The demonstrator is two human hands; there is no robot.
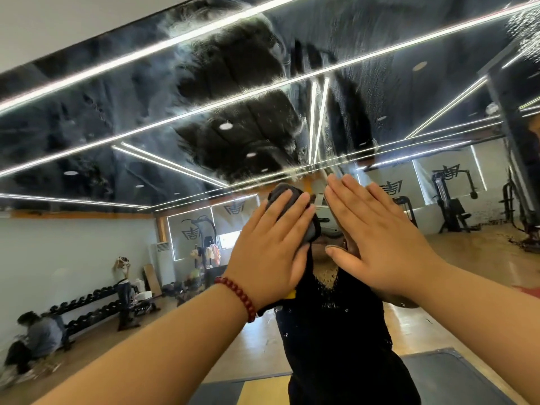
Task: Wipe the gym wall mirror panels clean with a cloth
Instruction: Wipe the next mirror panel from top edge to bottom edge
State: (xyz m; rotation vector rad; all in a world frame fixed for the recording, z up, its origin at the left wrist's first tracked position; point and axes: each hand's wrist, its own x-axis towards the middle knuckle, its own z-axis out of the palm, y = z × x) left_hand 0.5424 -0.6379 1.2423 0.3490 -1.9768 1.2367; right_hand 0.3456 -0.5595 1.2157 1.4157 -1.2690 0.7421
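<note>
At frame centre the left hand (273,247) presses a dark cloth (292,209) flat against the mirror (117,112), fingers straight; the right hand (377,241) rests beside it, open, holding nothing. Streaky haze covers the upper frame, so much wiping seems left. Nothing blocks the glass; a dumbbell rack (96,305) is reflected lower left.

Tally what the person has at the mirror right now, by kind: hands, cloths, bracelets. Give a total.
Hands: 2, the left hand pressing the cloth flat to the mirror, the right hand flat on the glass beside it.
Cloths: 1, a dark grey cloth under the left hand.
Bracelets: 1, a red beaded bracelet on the left wrist.
Total: 4
</note>
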